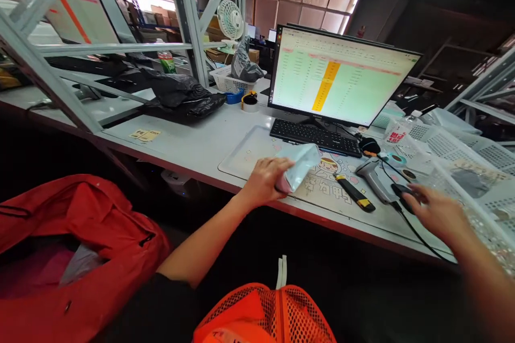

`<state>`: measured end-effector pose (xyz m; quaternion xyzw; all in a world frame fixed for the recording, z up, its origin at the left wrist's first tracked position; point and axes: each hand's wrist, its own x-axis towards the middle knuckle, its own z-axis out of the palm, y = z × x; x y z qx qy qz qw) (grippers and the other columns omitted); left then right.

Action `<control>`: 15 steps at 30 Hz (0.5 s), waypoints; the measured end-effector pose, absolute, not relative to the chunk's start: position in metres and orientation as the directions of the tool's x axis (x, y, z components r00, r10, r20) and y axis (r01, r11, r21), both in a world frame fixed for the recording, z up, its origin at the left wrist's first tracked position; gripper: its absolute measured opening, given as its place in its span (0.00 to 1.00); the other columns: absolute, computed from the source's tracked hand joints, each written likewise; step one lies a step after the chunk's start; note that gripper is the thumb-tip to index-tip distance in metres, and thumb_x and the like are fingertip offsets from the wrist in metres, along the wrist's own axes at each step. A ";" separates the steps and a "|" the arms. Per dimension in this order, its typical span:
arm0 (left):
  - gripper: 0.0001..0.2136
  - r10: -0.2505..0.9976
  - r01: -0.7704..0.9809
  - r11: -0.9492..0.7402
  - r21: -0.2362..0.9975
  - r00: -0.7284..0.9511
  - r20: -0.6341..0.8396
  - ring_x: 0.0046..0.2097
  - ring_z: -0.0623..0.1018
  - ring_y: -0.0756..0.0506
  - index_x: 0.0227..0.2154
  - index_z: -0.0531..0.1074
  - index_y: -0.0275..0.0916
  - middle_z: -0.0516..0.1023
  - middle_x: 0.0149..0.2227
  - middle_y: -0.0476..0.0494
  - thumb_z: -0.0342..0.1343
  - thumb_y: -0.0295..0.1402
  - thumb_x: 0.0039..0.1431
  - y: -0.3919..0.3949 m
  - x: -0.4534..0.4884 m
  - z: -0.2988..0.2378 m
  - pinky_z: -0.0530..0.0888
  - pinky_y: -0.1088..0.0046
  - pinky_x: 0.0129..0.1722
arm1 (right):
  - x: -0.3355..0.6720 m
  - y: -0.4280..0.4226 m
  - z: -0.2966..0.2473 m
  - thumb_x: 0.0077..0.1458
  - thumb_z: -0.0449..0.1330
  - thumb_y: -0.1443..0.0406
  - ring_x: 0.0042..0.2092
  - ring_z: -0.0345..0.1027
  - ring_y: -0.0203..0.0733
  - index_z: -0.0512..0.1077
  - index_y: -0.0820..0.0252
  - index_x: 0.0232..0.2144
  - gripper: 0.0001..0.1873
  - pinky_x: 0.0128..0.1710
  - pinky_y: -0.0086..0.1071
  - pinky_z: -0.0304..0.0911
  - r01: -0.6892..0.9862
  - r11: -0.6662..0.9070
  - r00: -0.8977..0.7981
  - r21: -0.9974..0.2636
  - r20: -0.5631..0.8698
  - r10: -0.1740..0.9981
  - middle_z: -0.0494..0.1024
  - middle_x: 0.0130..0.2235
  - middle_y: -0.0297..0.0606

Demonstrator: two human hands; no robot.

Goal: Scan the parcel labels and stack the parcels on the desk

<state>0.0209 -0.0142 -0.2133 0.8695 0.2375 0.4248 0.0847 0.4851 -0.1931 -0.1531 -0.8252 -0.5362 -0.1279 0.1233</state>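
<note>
Head view: the left hand (265,177) is closed around one end of a pale blue-white soft parcel (301,163), holding it just above the printed mat (249,158) on the counter (193,144), in front of the keyboard (316,136) and the lit monitor (341,77). The right hand (436,211) is open and blurred, its fingers loosely extended toward the dark handle end of the grey barcode scanner (376,179) – whether they touch it I cannot tell. A black-and-yellow utility knife (356,193) lies between parcel and scanner. A red bag (80,246) sits low at the left – below the counter edge.
</note>
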 end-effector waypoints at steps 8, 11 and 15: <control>0.32 0.331 0.430 -0.903 -0.018 0.721 0.609 0.69 0.65 0.32 0.70 0.63 0.53 0.72 0.68 0.44 0.63 0.37 0.66 -0.064 0.035 -0.239 0.51 0.48 0.70 | 0.450 -0.069 -0.195 0.63 0.60 0.57 0.55 0.74 0.63 0.67 0.76 0.63 0.34 0.52 0.46 0.67 0.784 -0.620 0.620 -0.028 0.041 0.783 0.77 0.54 0.66; 0.39 0.364 0.444 -0.896 0.026 0.698 0.617 0.74 0.57 0.28 0.72 0.61 0.48 0.65 0.72 0.37 0.68 0.45 0.60 -0.064 0.025 -0.243 0.46 0.44 0.73 | 0.448 -0.061 -0.188 0.62 0.60 0.61 0.54 0.74 0.65 0.70 0.80 0.59 0.30 0.49 0.47 0.68 0.757 -0.653 0.654 -0.039 0.064 0.754 0.76 0.53 0.70; 0.51 0.492 0.536 -0.832 0.143 0.593 0.637 0.76 0.51 0.24 0.73 0.56 0.44 0.59 0.73 0.28 0.74 0.51 0.50 -0.049 0.003 -0.248 0.46 0.40 0.72 | 0.453 -0.072 -0.149 0.62 0.63 0.57 0.40 0.77 0.56 0.79 0.70 0.48 0.21 0.38 0.42 0.69 0.809 -0.568 0.569 -0.149 -0.039 0.821 0.81 0.40 0.56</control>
